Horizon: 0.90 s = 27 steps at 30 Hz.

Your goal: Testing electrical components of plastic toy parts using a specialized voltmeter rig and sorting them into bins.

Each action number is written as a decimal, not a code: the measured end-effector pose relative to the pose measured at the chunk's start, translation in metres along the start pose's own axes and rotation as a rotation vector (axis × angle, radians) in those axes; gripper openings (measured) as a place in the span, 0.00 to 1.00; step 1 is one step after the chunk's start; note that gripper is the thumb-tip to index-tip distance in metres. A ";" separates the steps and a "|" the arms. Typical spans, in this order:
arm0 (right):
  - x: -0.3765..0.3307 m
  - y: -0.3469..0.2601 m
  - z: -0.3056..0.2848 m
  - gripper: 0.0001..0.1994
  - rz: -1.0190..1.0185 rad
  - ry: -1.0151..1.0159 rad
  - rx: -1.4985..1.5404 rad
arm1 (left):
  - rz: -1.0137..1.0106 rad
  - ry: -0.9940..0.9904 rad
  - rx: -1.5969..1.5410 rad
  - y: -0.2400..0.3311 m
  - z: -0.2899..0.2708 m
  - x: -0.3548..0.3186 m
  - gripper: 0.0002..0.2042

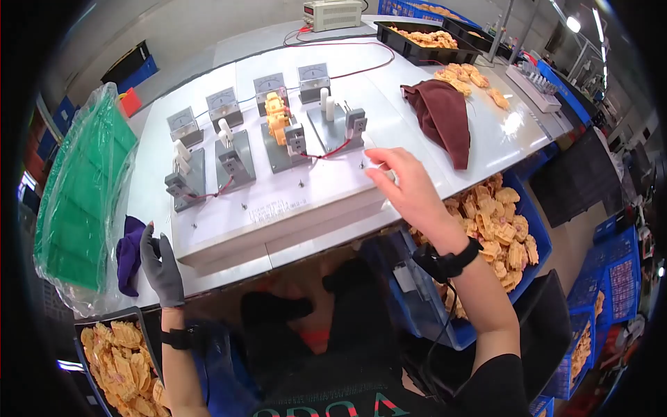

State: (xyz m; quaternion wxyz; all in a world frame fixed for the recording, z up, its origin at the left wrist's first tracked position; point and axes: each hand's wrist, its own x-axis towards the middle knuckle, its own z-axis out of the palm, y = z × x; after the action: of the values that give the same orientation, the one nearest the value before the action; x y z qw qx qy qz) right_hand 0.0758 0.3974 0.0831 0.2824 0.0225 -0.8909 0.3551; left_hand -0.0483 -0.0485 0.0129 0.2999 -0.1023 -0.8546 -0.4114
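Observation:
My left hand (160, 266), in a grey glove with bare fingertips, rests at the near left table edge beside a purple cloth (130, 255). Its fingers are stretched out and hold nothing. My bare right hand (408, 186) hovers over the right end of a white test box (278, 201), thumb and forefinger apart, next to a small toggle switch (362, 165). On the box stand several grey fixtures with white-handled clamps. One fixture (281, 149) carries a yellow plastic part (277, 118); the fixture (335, 128) nearest my right hand shows no yellow part.
Several analog meters (224, 106) line the box's back. A brown cloth (445, 115) and loose yellow parts (462, 78) lie to the right. Filled bins stand below: a blue one (538, 208) right, a black one (147, 333) left. A power supply (333, 15) sits behind; a green bag-covered crate (83, 201) stands left.

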 end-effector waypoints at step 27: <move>0.036 -0.027 0.064 0.08 -0.183 -0.202 -0.101 | 0.146 -0.387 0.547 -0.017 0.008 0.000 0.13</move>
State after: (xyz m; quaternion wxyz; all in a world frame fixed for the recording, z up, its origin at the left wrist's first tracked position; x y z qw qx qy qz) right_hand 0.0213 0.3414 0.0806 0.2235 0.1250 -0.9257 0.2783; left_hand -0.0590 -0.0536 -0.0021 0.1773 -0.1549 -0.9648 -0.1173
